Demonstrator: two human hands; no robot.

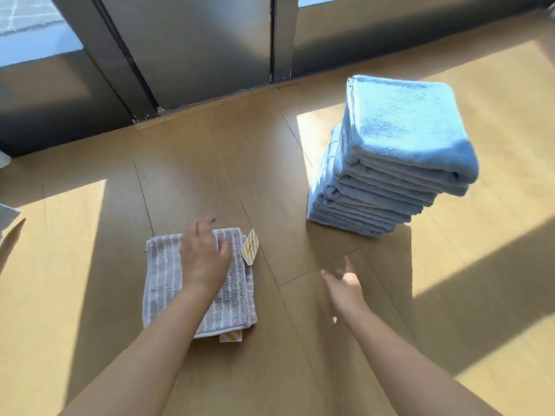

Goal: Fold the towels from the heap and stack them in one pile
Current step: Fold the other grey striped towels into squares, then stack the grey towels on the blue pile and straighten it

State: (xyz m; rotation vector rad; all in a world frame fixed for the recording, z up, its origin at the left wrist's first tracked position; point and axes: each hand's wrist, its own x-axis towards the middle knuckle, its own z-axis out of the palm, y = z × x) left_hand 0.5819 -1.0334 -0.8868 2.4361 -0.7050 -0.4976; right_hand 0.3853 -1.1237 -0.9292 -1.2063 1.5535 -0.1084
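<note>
— Left hand (201, 259) flat on the folded striped towel (168, 283) on the floor, grip apart; right hand (345, 285) open, empty.
— Remaining?
— It must join the tall blue pile (390, 157); heap unseen.

grey white-striped towel (171, 280), yellow-striped tag (250, 246), light blue towel stack (390, 163), tan floor (90, 295).

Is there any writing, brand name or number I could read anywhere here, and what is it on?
Nothing is readable.
Yellow-striped tag at the far corner of the folded grey towel: small marks, too blurred to read.
Second striped tag at its near edge: stripes only.
Blue towel stack: no visible text.
</note>
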